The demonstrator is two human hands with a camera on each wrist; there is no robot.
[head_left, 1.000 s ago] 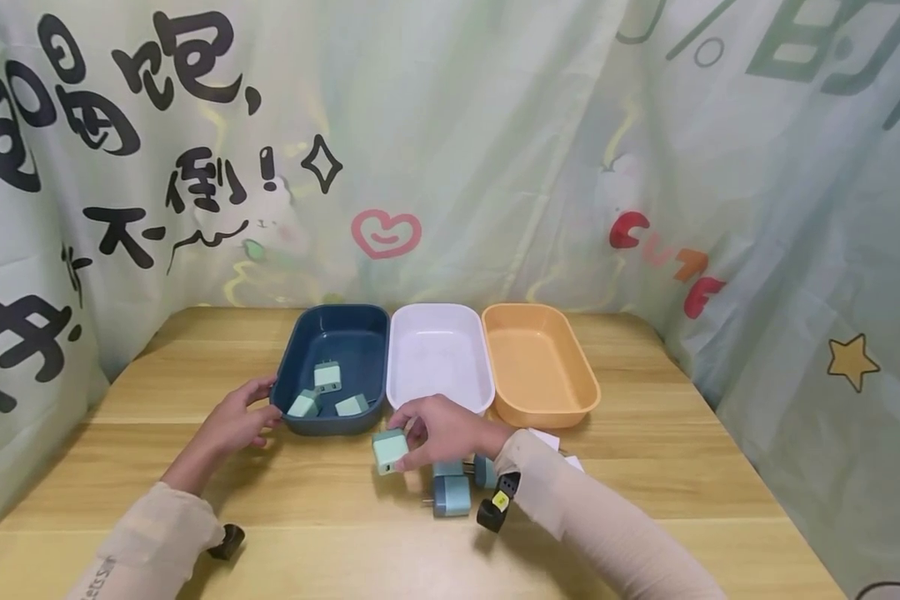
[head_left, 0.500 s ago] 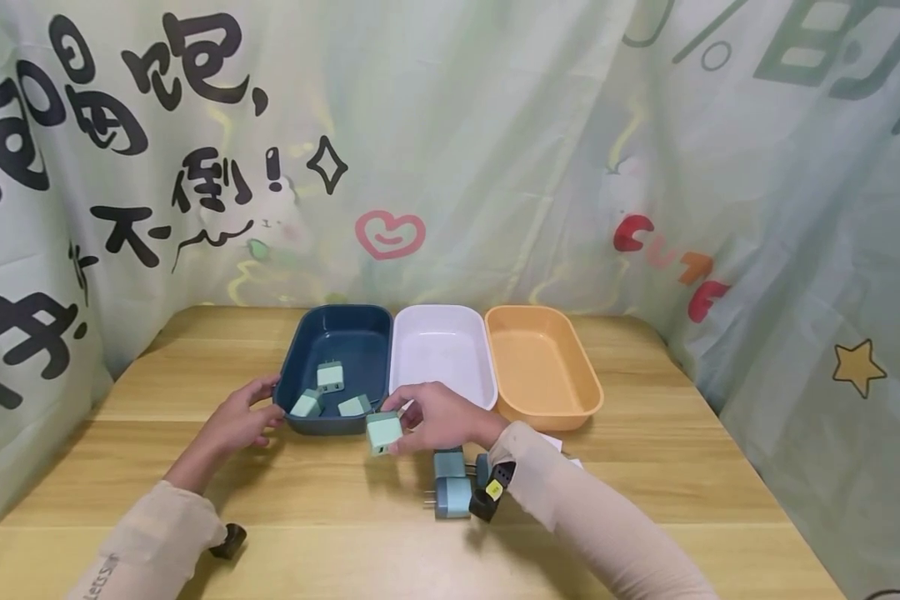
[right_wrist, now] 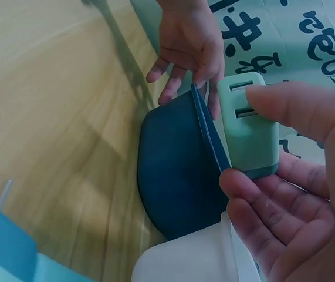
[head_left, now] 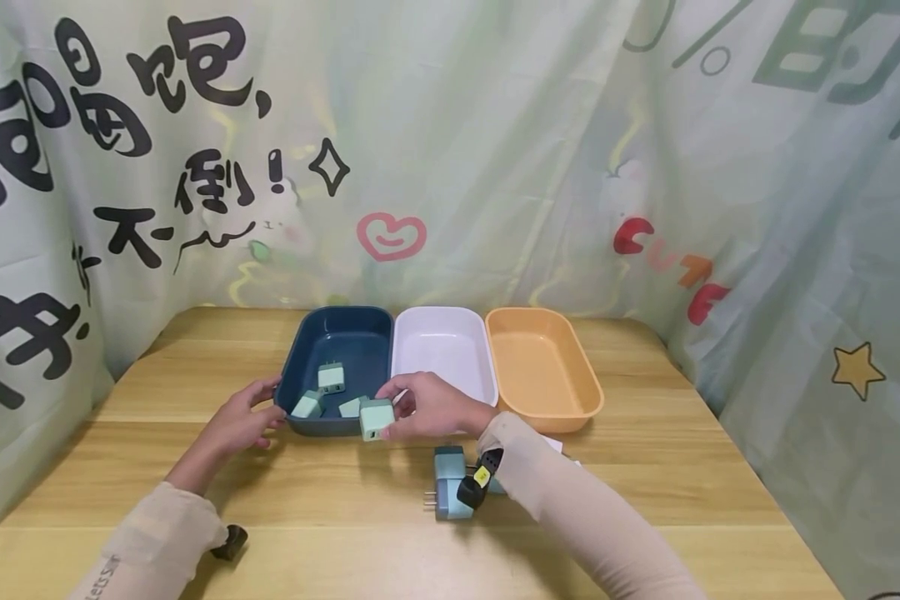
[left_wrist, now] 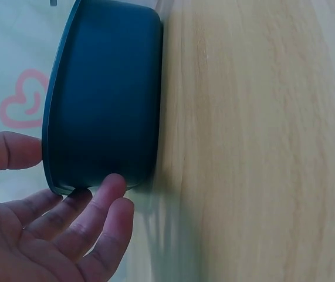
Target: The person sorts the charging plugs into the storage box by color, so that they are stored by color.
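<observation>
My right hand (head_left: 431,406) pinches a mint-green USB charger (head_left: 377,419) between thumb and fingers, over the near rim of the dark blue tray (head_left: 345,321). Two USB ports show on the charger (right_wrist: 249,126) in the right wrist view. My left hand (head_left: 242,418) holds the tray's near left corner. In the left wrist view, its thumb meets the rim and its fingers (left_wrist: 76,226) lie by the tray's end; the outer fingers are loosely bent. Inside the blue tray lie three mint-green chargers, one of them (head_left: 331,377) farther back than the others.
A white tray (head_left: 442,329) and an orange tray (head_left: 540,333) stand right of the blue one. Blue chargers (head_left: 452,498) lie on the wooden table (head_left: 330,533) below my right wrist. White pieces (head_left: 552,443) are partly hidden by the right sleeve. A printed curtain (head_left: 480,150) hangs behind.
My right hand has carried the mint-green charger up and left, from over the table to the blue tray's near rim. The left hand stays at the tray's corner.
</observation>
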